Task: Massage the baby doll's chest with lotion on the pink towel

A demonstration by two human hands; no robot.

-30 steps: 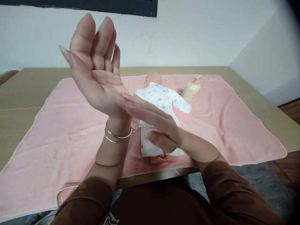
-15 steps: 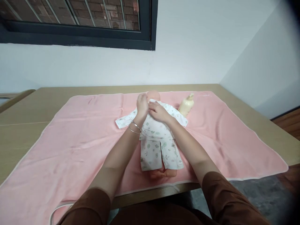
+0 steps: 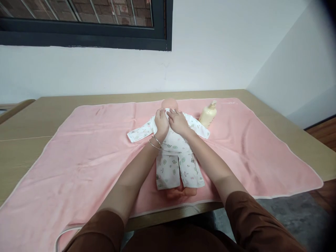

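Note:
A baby doll (image 3: 175,157) in a white printed suit lies on its back on a pink towel (image 3: 86,150), head towards the wall. My left hand (image 3: 161,123) and my right hand (image 3: 177,121) rest side by side on the doll's upper chest, just below its head (image 3: 169,104). The fingers of both hands lie flat on the suit's collar area, and neither grips anything I can make out. Two thin bangles ring my left wrist (image 3: 155,142). The doll's bare feet (image 3: 181,192) stick out near the table's front edge.
A cream lotion bottle (image 3: 208,114) lies on the towel just right of the doll's shoulder. The towel covers most of a wooden table (image 3: 26,122) set against a white wall. A dark-framed window (image 3: 84,24) is above. Floor shows at the right.
One second ago my hands were raised before the camera, right fingers rubbing the left palm. They then went down to the doll's chest and now sit slightly higher, by its neck.

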